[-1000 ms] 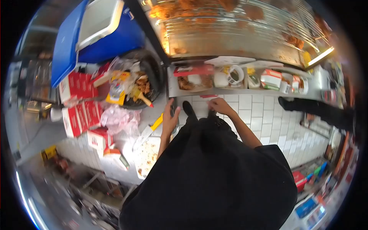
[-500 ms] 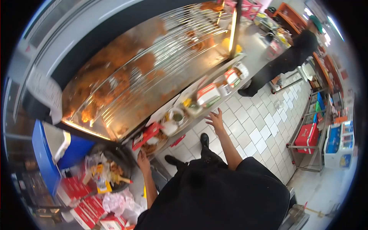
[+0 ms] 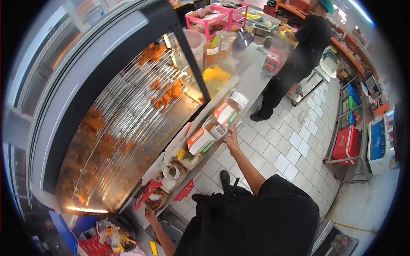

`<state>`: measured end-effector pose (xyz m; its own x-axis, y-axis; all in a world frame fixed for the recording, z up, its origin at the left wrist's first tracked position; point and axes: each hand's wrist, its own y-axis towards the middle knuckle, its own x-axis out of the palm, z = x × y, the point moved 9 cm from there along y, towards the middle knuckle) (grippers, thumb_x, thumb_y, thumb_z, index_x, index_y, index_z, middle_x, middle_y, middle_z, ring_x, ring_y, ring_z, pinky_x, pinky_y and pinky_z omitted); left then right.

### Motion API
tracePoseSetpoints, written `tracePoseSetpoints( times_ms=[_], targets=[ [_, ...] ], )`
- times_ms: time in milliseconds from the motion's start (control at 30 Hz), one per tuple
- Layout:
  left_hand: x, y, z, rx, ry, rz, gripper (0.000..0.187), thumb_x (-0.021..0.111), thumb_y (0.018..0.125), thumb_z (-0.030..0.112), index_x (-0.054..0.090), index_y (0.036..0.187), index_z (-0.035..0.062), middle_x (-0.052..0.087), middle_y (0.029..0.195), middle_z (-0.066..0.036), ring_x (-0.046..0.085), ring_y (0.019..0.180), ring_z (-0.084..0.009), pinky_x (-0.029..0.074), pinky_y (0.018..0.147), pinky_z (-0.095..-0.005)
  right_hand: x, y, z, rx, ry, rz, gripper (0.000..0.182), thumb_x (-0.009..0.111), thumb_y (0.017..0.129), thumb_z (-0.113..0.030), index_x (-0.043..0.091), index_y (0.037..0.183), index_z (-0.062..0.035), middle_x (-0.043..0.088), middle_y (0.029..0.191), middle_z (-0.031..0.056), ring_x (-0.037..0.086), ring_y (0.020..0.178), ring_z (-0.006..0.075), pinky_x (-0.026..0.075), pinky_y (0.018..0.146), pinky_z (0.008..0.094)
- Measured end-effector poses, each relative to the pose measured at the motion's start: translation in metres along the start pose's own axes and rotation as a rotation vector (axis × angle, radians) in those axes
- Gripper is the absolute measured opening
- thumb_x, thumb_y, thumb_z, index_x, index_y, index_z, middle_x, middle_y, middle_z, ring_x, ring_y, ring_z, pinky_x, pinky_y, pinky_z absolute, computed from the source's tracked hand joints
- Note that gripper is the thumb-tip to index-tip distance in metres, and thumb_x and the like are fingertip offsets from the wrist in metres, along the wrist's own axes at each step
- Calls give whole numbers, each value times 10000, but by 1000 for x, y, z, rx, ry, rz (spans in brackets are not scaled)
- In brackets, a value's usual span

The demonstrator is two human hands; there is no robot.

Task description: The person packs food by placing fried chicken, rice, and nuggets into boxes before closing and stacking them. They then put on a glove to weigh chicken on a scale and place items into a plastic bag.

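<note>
Low at the left, my left hand (image 3: 150,216) has its fingers closed at the near corner of an open food box (image 3: 156,199) with red flaps and brown fried food inside. My right hand (image 3: 232,141) reaches to the edge of the steel ledge, fingers extended beside a clear-lidded container (image 3: 218,131). Whether it touches that container is hard to tell. Two closed orange-and-white cartons (image 3: 200,141) stand near it. Between my hands are a small white cup of sauce (image 3: 171,171) and a tub with yellow and green food (image 3: 187,158).
A lit glass warming cabinet (image 3: 128,106) with fried pieces on racks fills the left. A co-worker in black (image 3: 294,64) stands at the far counter. A red cooler (image 3: 347,145) sits on a rack at right. Below left, a bin (image 3: 113,234) holds rubbish.
The view has swung so more of the far counter shows. My right hand has moved from open air over the floor to the ledge edge by the cartons. My left hand remains at the food box.
</note>
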<state>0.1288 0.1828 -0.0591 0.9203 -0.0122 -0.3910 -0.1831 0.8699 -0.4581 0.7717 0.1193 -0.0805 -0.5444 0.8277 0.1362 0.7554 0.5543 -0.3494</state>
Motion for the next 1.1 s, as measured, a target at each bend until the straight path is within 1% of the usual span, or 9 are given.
tracePoseSetpoints(
  times_ms=[133, 367, 433, 567, 700, 767, 867, 967, 1100],
  targets=[
    [37, 11, -3, 3, 7, -16, 542, 406, 1033, 369, 392, 1445, 17, 464, 1417, -180, 491, 1272, -334, 488, 957, -414, -21, 23, -29, 37, -44, 52, 890, 470, 847, 51, -64, 1540, -113, 305, 1501, 230, 579, 1131, 288, 525, 817, 322],
    [83, -7, 11, -12, -32, -40, 517, 432, 1032, 352, 429, 1415, 5, 489, 1388, -171, 514, 1237, -301, 497, 922, -407, -53, 60, -82, -46, 22, 118, 805, 475, 886, 16, 7, 1529, -111, 344, 1467, 222, 533, 1191, 339, 554, 852, 451],
    [86, -9, 0, 0, -130, 41, 523, 430, 1032, 361, 421, 1418, 8, 472, 1406, -178, 501, 1257, -309, 491, 934, -416, -87, 63, -100, -37, -38, 350, 633, 492, 908, -5, 212, 1472, -66, 440, 1371, 196, 557, 1109, 263, 530, 837, 380],
    [85, -27, 15, 22, -188, 134, 535, 430, 1031, 374, 401, 1424, 12, 475, 1399, -195, 495, 1270, -320, 476, 955, -431, -99, 75, -247, -753, -299, 567, 217, 612, 922, -127, 603, 1116, -31, 652, 954, 110, 609, 858, 181, 484, 752, 314],
    [60, -42, -10, -43, -320, 378, 548, 440, 1020, 412, 391, 1423, 44, 515, 1357, -178, 547, 1204, -313, 462, 958, -428, 7, 176, -368, -995, -831, 3, 198, 712, 851, -223, 685, 911, -36, 661, 799, 78, 624, 747, 202, 476, 702, 324],
    [53, -67, -25, -151, -286, 537, 522, 449, 1015, 415, 423, 1397, 59, 563, 1300, -159, 575, 1159, -294, 461, 932, -420, 47, 283, -341, -667, -1317, -400, 299, 754, 799, -320, 703, 915, -49, 687, 853, 97, 648, 781, 240, 499, 712, 346],
    [74, -111, -23, -197, -230, 595, 475, 466, 1009, 397, 466, 1346, 62, 596, 1253, -140, 593, 1120, -272, 457, 899, -426, 75, 374, -264, -674, -2047, -805, 413, 777, 746, -402, 710, 944, -46, 709, 877, 123, 682, 838, 301, 535, 726, 421],
    [100, -152, -54, -257, -247, 662, 453, 475, 1000, 389, 480, 1323, 72, 599, 1241, -131, 604, 1093, -265, 467, 878, -434, 84, 374, -240, -551, -2179, -1015, 430, 775, 737, -423, 715, 947, -53, 713, 902, 133, 682, 884, 335, 547, 736, 444],
    [171, -186, -65, -181, -351, 361, 444, 507, 971, 374, 474, 1324, 107, 608, 1215, -115, 609, 1069, -256, 475, 837, -403, 80, 380, -205, -514, -2197, -1137, 345, 744, 773, -368, 722, 956, -77, 712, 898, 132, 680, 882, 333, 543, 749, 444]
  ],
)
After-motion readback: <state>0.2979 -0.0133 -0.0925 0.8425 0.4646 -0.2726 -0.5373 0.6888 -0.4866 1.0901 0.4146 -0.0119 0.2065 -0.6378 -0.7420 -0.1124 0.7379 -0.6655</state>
